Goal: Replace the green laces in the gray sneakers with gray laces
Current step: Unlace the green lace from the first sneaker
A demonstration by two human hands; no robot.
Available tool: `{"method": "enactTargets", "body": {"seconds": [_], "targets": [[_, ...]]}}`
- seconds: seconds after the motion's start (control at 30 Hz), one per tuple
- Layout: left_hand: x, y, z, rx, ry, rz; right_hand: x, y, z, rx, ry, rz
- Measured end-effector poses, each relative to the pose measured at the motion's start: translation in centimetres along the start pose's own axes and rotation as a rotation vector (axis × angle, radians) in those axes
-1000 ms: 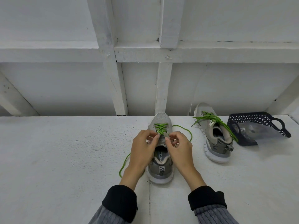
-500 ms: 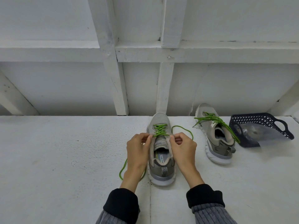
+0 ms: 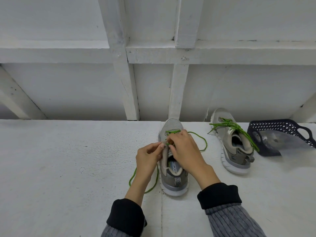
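Head view: white bench (image 3: 68,168) against a white framed wall. Near sneaker (image 3: 172,168) stands upright at the middle of the bench, toe toward the far edge, heel toward the near edge. Its green lace (image 3: 203,142) is partly unthreaded: crossings remain at the toe-end eyelets, one loose run loops out on the bench to the sneaker's right, another loops on the bench to its left, passing under the left wrist. Left hand (image 3: 147,159) sits at the sneaker's left flank, grip pressed together, thumb and forefinger pinching the lace at an eyelet. Right hand (image 3: 184,148) lies over the tongue, fingers curled onto the lace crossings; exact contact point hidden by the fingers. Second sneaker (image 3: 230,147) stands toward the far right part of the bench, well apart from the first, its own green lace (image 3: 234,128) loosened and draped across it. Dark perforated basket (image 3: 277,127) lies at the far right corner, holding a clear plastic bag (image 3: 280,142).
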State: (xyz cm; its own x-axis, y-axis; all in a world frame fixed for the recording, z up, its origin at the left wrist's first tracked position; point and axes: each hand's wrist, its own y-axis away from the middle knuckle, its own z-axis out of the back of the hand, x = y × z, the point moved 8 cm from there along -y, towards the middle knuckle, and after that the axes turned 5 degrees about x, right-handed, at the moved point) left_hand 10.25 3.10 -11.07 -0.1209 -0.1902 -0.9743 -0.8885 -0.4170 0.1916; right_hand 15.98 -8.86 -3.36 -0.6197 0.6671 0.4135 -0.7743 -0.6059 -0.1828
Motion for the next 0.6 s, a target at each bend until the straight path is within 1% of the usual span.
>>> {"method": "enactTargets", "body": {"seconds": [0.1, 0.17, 0.2, 0.23, 0.3, 0.33, 0.37, 0.4, 0.43, 0.53, 0.6], "targets": [[-0.1, 0.1, -0.1, 0.007, 0.018, -0.004, -0.2, -0.4, -0.6, 0.023, 0.087, 0.054], [0.0, 0.2, 0.0, -0.007, 0.005, -0.012, -0.5, -0.3, 0.0, -0.065, -0.039, 0.034], [0.0, 0.3, 0.0, -0.015, -0.001, -0.016, -1.1, 0.0, 0.7, -0.147, -0.167, -0.03], [0.0, 0.3, 0.0, -0.018, -0.015, -0.02, -2.2, 0.4, 1.4, -0.252, -0.328, -0.132], [0.1, 0.3, 0.0, -0.021, -0.065, -0.031, -5.1, 1.6, 1.8, -0.435, -0.652, -0.382], [0.1, 0.3, 0.1, -0.027, -0.091, -0.037, -6.3, 2.2, 1.3, -0.474, -0.752, -0.491], [0.0, 0.3, 0.1, -0.034, -0.111, -0.046, -7.0, 2.7, 0.9, -0.469, -0.773, -0.559], [-0.2, 0.4, 0.1, -0.04, -0.129, -0.063, -7.1, 2.9, 0.7, -0.434, -0.725, -0.572], [-0.2, 0.4, 0.1, -0.04, -0.142, -0.077, -6.7, 2.9, 0.8, -0.391, -0.64, -0.537], [-0.4, 0.3, 0.0, -0.021, -0.163, -0.106, -3.6, 2.0, 1.9, -0.301, -0.394, -0.256], [-0.4, 0.3, 0.0, -0.013, -0.183, -0.118, -2.1, 1.1, 1.5, -0.19, -0.171, -0.111]]}}
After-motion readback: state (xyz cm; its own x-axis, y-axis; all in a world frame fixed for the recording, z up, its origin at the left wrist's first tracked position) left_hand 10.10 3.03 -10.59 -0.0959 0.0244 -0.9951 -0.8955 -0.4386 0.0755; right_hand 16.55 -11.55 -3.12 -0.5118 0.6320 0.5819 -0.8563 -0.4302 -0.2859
